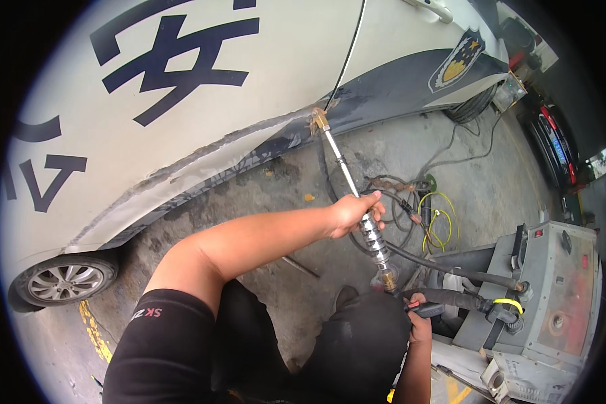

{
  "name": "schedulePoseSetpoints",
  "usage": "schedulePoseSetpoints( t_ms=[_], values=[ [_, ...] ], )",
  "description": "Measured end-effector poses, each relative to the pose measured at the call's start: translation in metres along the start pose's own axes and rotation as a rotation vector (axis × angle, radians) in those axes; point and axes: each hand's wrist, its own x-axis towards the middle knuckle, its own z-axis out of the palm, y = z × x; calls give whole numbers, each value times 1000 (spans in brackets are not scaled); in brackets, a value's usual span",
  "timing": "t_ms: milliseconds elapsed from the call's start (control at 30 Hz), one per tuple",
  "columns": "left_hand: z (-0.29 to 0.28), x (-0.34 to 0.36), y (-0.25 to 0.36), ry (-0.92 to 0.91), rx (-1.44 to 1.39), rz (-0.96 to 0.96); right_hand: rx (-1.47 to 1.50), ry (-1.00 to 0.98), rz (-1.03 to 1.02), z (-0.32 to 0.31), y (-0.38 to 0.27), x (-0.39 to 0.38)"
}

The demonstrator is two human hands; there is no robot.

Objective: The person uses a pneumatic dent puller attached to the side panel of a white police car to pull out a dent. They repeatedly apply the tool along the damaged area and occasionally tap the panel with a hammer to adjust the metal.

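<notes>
My left hand grips the ribbed metal weight of a slide-hammer dent puller. Its thin shaft runs up and left to a brass tip pressed against the scraped lower edge of a white car door. My right hand holds the dark handle with a red trigger at the tool's rear end, low beside my knee. A thick black cable leads from the handle to the grey machine on the right.
A grey welding machine stands at the right. Loose yellow and black wires lie on the concrete floor. The car's wheel is at lower left, another tyre at upper right. A dark car is parked far right.
</notes>
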Motion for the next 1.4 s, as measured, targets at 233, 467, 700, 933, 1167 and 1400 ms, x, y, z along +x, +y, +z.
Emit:
schedulePoseSetpoints(
  t_ms=[233,467,700,933,1167,1400],
  values=[
    [14,1,-10,173,-124,104,10,-131,-53,9,-1,4],
    [28,-1,-4,281,-242,175,57,-193,-4,7,1,3],
    [36,0,-1,457,-151,299,70,-245,43,-1,-5,9],
    [37,4,4,392,-335,283,82,-208,67,3,-9,9],
    [57,-8,-33,408,-349,258,-95,-115,73,-56,29,12],
    [17,13,-60,324,-385,296,-289,-146,-128,-58,32,-1]
  ],
)
